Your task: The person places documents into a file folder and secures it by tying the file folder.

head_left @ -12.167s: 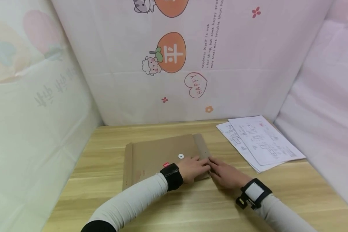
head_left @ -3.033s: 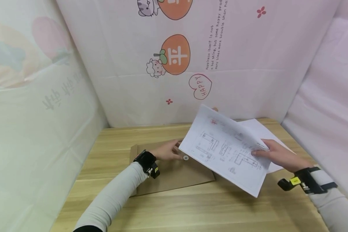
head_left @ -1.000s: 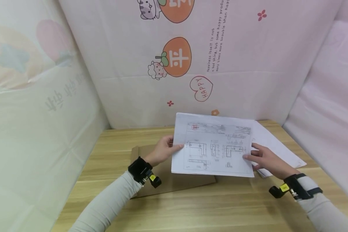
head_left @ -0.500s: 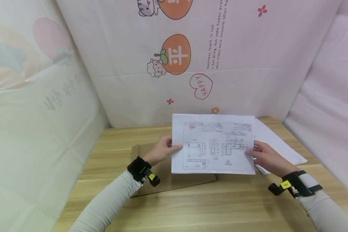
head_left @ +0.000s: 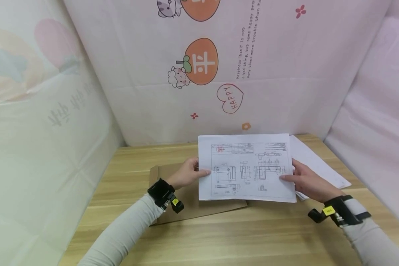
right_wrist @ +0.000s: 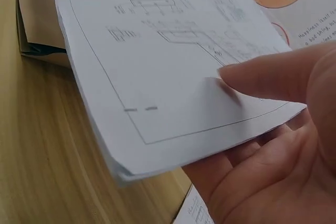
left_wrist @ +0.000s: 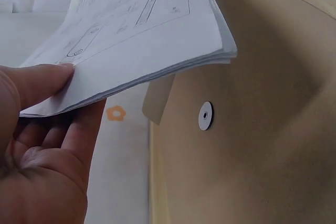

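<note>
A thin stack of printed drawing sheets (head_left: 246, 168) is held up above the table, its printed side toward the head camera. My left hand (head_left: 187, 173) pinches the left edge, thumb on top and fingers beneath, as the left wrist view shows. At the right edge my right hand (head_left: 307, 181) grips the stack the same way, its thumb (right_wrist: 273, 74) pressing on the top sheet. Below and behind the sheets lies a brown kraft document envelope (head_left: 183, 208), partly covered by them. Its white round button (left_wrist: 206, 115) shows in the left wrist view.
More paper sheets (head_left: 319, 162) lie on the wooden table (head_left: 199, 244) at the back right, partly behind the held stack. Printed cloth (head_left: 146, 111) hangs as a wall at the back, with pale cloth on both sides.
Earlier my hands were on the envelope; then my right hand lifted the stack, tilted. My left hand has since taken its left edge, and the sheets now hang level, slightly lower than half a second ago.
</note>
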`<action>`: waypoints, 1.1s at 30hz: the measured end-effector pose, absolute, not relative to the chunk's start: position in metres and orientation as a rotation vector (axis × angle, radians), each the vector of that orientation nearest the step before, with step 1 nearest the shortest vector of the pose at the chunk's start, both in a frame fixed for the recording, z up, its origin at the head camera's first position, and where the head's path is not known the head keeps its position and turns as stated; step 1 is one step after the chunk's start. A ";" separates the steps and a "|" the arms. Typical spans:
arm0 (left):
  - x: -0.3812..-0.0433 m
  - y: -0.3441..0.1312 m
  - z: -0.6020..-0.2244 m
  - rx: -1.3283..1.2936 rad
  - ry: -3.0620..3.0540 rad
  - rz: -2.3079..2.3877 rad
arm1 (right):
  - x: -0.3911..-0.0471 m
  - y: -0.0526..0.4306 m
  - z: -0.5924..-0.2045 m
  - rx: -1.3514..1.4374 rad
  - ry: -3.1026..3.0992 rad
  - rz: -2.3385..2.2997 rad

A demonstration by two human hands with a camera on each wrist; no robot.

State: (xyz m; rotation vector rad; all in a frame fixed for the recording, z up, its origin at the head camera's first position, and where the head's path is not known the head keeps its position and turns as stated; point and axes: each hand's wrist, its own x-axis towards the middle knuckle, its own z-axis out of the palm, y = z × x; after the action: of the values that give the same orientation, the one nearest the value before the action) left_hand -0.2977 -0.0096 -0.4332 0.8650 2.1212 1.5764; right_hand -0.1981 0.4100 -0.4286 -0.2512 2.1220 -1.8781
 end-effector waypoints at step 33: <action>-0.296 0.000 -0.436 0.902 2.180 1.480 | -0.195 0.404 -0.433 -0.235 2.385 -1.763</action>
State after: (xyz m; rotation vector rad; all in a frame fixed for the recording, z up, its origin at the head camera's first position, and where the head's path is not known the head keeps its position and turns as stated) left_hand -0.2963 0.0003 -0.4357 0.9020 2.1798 1.4804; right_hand -0.1947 0.4038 -0.4330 -0.2348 2.3847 -1.7634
